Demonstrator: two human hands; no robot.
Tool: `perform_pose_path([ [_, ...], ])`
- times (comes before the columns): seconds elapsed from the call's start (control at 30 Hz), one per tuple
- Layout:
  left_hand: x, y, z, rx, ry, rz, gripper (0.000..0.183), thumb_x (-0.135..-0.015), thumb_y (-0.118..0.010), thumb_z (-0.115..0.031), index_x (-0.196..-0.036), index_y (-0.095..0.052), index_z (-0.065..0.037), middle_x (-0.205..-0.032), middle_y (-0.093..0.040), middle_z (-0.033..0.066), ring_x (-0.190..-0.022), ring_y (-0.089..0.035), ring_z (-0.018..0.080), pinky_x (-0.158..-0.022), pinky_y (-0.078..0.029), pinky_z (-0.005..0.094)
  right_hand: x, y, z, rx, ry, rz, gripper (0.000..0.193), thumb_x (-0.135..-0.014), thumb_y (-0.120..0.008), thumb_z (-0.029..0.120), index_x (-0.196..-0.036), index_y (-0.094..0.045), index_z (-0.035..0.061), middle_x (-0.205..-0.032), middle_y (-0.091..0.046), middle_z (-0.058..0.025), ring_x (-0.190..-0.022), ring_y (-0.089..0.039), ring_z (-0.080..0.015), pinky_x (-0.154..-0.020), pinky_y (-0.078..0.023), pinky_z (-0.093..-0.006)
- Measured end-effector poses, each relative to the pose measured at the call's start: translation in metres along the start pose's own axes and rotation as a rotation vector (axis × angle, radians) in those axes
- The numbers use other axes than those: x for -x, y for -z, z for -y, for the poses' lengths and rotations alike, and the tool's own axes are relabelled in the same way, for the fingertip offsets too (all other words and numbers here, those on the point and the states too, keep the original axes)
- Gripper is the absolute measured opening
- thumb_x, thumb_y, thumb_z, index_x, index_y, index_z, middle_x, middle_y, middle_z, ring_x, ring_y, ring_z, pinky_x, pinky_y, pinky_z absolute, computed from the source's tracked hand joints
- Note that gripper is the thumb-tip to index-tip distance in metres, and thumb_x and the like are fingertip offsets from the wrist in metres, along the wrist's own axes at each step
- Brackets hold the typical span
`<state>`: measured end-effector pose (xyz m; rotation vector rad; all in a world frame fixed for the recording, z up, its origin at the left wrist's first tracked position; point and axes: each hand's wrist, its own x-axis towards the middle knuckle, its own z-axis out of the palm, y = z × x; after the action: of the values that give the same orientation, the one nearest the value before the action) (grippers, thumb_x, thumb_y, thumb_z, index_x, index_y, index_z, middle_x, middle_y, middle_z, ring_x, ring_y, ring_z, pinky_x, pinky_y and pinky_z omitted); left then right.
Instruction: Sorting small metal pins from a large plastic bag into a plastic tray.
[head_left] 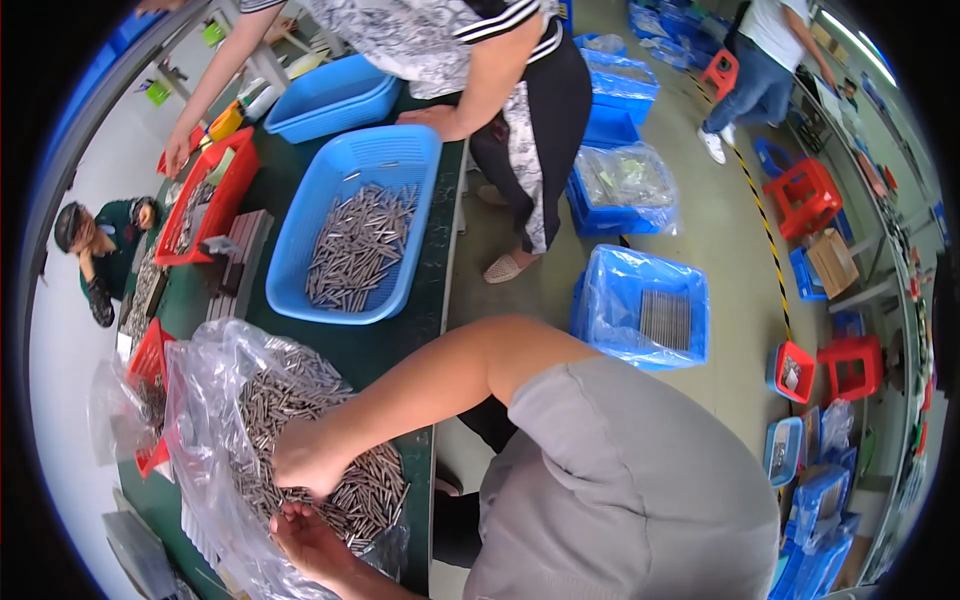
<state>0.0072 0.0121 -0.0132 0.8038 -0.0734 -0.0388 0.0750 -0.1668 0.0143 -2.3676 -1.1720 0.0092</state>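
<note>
A clear plastic bag (pixel 205 400) lies spread on the green table, with a heap of short metal pins (pixel 375 490) on it. Over the heap my right hand (pixel 308 455) bends downward from an outstretched arm, its fingertips hidden beneath the back of the hand. Just below it, at the edge of the same pins, my left hand (pixel 308 540) is palm up with fingers curled in; what they hold, if anything, is too small to make out. Beyond the heap stands a blue plastic basket (pixel 283 270) partly filled with similar pins.
Red bins (pixel 250 150) line the table's far side, near stacked blue baskets (pixel 375 100). A co-worker (pixel 430 60) leans on the table, another person (pixel 115 235) is at the left, and one (pixel 775 50) walks behind. Blue crates (pixel 705 310) and red stools (pixel 805 200) stand on the floor.
</note>
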Motion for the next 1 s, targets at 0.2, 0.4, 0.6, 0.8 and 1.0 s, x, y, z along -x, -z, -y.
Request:
perform_pose_path([
  [0.2,0.008,0.012,-0.020,-0.154,-0.094,-0.164,0.016,-0.087,-0.055,-0.011,-0.090,-0.056,0.004,-0.089,-0.059,0.0122,-0.085,-0.056,0.0196,-0.079,-0.048,0.0295,-0.002,-0.014,0.018,0.234,0.212,-0.040,0.012,-0.058,-0.061,0.018,-0.057,-0.064,0.0059,-0.057,-0.062,-0.0100,-0.059,-0.064,-0.0266,-0.048,-0.051,-0.0385],
  [0.4,-0.004,-0.019,-0.001,-0.146,-0.103,-0.302,0.005,-0.082,-0.056,-0.004,-0.086,-0.058,-0.002,-0.078,-0.061,0.0130,-0.075,-0.060,0.0228,-0.066,-0.049,0.0311,-0.003,0.014,0.001,0.044,-0.129,0.168,0.014,-0.066,-0.057,0.013,-0.074,-0.065,0.0057,-0.070,-0.062,-0.0159,-0.069,-0.063,-0.0307,-0.062,-0.048,-0.0430],
  [0.6,0.006,-0.027,0.002,-0.029,0.011,-0.291,0.009,-0.085,-0.052,-0.004,-0.089,-0.060,-0.001,-0.081,-0.064,0.0160,-0.074,-0.063,0.0244,-0.067,-0.054,0.0338,-0.015,0.007,-0.029,-1.032,-0.084,-0.067,0.014,-0.081,-0.061,0.014,-0.087,-0.061,0.0015,-0.075,-0.062,-0.0023,-0.063,-0.053,-0.0063,-0.055,-0.042,-0.0206],
  [0.8,0.009,-0.027,0.005,0.034,0.084,-0.256,0.010,-0.087,-0.050,-0.005,-0.091,-0.058,-0.001,-0.083,-0.064,0.0161,-0.075,-0.064,0.0239,-0.067,-0.054,0.0332,-0.012,0.021,-0.009,-1.155,-0.124,-0.017,0.012,-0.085,-0.056,0.014,-0.091,-0.056,0.0037,-0.078,-0.062,-0.0025,-0.050,-0.038,0.0013,-0.041,-0.025,-0.0146],
  [1.0,0.007,-0.030,0.004,0.043,0.079,-0.236,0.010,-0.086,-0.050,-0.004,-0.092,-0.058,0.000,-0.085,-0.064,0.0170,-0.077,-0.064,0.0247,-0.070,-0.054,0.0334,-0.012,0.015,-0.012,-1.168,-0.090,0.022,0.010,-0.085,-0.056,0.012,-0.090,-0.057,0.0026,-0.081,-0.060,-0.0011,-0.068,-0.052,-0.0033,-0.058,-0.040,-0.0174],
])
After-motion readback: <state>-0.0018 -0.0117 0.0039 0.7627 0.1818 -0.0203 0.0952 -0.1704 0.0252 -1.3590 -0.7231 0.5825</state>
